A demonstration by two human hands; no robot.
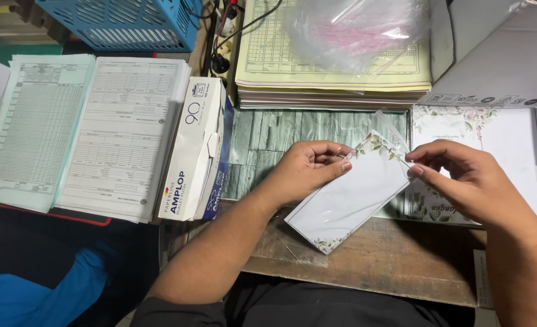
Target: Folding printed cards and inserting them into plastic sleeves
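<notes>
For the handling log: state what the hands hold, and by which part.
Both hands grip a floral-bordered card in a clear sleeve: left hand at its top-left edge, right hand pinching the sleeve's flap.

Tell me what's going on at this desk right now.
A person holds a white card with a leafy floral border in a clear plastic sleeve, just above the wooden desk edge. The left hand pinches the card's upper left edge, and the right hand pinches the sleeve's flap at the top corner. More floral cards lie to the right, and an envelope box stands beside stacked forms on the left.
</notes>
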